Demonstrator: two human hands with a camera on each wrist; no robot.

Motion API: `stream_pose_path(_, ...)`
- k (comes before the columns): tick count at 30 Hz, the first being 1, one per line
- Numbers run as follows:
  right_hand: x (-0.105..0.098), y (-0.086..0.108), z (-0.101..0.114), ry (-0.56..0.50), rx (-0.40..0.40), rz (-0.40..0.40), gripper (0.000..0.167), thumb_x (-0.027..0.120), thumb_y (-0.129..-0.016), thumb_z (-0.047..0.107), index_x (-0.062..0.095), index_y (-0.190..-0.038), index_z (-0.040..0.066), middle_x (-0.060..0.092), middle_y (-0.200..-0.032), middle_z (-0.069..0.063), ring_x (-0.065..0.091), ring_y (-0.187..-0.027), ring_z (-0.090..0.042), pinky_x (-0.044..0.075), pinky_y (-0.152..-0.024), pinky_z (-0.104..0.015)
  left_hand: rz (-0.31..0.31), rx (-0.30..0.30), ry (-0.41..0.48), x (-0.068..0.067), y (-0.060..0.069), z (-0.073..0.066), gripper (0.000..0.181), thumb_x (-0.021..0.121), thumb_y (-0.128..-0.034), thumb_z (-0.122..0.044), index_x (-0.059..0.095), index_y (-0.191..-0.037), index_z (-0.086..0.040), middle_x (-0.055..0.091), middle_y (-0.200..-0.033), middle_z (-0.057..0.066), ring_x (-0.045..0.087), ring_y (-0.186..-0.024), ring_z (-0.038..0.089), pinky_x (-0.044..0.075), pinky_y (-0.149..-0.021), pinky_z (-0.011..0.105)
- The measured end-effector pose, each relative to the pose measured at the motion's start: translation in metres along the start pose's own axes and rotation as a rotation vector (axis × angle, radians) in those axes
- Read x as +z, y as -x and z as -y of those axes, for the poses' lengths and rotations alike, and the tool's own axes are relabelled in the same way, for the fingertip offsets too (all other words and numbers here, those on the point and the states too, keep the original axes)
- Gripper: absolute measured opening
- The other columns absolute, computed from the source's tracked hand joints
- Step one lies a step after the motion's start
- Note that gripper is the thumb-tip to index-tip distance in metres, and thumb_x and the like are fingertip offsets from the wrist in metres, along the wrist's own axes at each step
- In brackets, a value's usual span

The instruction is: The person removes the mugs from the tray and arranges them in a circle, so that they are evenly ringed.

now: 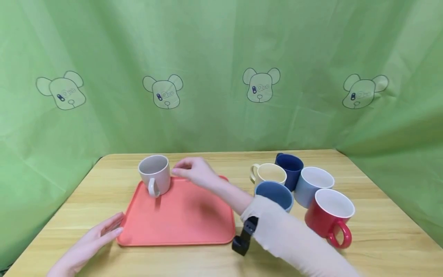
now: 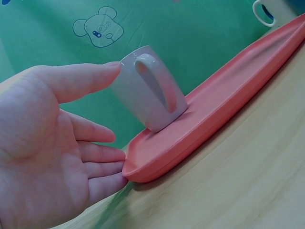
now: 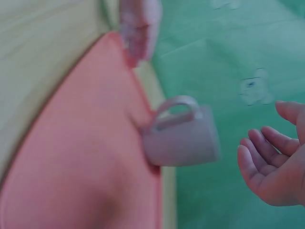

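Observation:
A light grey mug (image 1: 161, 181) stands upright at the back left corner of a coral-red tray (image 1: 187, 219), its handle facing the front. Just to the right of the mug, with a small gap between them, hovers my right hand (image 1: 198, 171); its fingers are loosely bent and hold nothing. In the right wrist view that hand (image 3: 279, 164) shows an empty palm. My left hand (image 1: 91, 239) is at the tray's front left corner. Seen from the left wrist, its fingertips touch or nearly touch the tray's rim, and the thumb is spread from the relaxed fingers.
On the right of the wooden table stand a cream mug (image 1: 273, 173), a navy mug (image 1: 294, 175), a pale blue mug (image 1: 306, 192), a medium blue mug (image 1: 275, 194) and a red mug (image 1: 318, 217). My right forearm passes in front of the medium blue one. A green curtain (image 1: 214, 123) hangs behind.

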State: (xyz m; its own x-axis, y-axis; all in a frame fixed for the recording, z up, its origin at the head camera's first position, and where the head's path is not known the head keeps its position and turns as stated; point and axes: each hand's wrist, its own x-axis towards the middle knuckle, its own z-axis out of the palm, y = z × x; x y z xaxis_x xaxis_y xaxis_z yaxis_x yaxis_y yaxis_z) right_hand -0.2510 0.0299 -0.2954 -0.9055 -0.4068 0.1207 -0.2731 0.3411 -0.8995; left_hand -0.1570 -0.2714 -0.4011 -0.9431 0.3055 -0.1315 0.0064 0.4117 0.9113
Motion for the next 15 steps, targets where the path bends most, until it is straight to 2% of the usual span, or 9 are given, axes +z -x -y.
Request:
stream_pose_path(5,0.032,-0.013,-0.022,-0.041,0.066,-0.008,0.025,0.070,-0.084,0.022,0.069,-0.101,0.004,0.068,-0.096,-0.004,0.060,-0.083,-0.010,0.054,-0.072,-0.031,0.000,-0.004,0.020,0.000,-0.002,-0.001,0.064,0.043,-0.0989,-0.022,0.011,-0.142,0.012,0.016,-0.147,0.028,0.015,-0.133,0.037,0.028,-0.093,0.012)
stream_pose_path(9,0.049,-0.018,-0.037,-0.065,0.107,-0.034,0.024,0.072,-0.082,0.023,0.071,-0.097,0.005,0.068,-0.093,-0.002,0.056,-0.080,-0.009,0.050,-0.070,-0.027,0.006,-0.006,0.023,0.000,-0.002,-0.001,0.063,0.043,-0.0990,-0.022,0.012,-0.143,0.012,0.016,-0.148,0.028,0.014,-0.133,0.037,0.028,-0.092,0.011)
stream_pose_path(12,0.061,-0.021,-0.044,-0.059,0.100,-0.040,0.024,0.073,-0.081,0.024,0.071,-0.095,0.005,0.068,-0.090,0.000,0.056,-0.079,-0.011,0.047,-0.066,-0.024,0.008,-0.012,0.022,-0.001,-0.002,-0.001,0.063,0.043,-0.0992,-0.022,0.011,-0.143,0.012,0.015,-0.148,0.028,0.013,-0.133,0.037,0.028,-0.092,0.012)
stream_pose_path(15,0.072,-0.022,-0.051,-0.084,0.107,-0.016,0.026,0.072,-0.081,0.026,0.071,-0.096,0.005,0.067,-0.089,0.001,0.060,-0.077,-0.017,0.051,-0.062,-0.028,0.012,-0.021,0.025,-0.001,-0.002,0.000,0.064,0.043,-0.0991,-0.023,0.010,-0.143,0.011,0.014,-0.148,0.029,0.013,-0.134,0.038,0.028,-0.092,0.012)
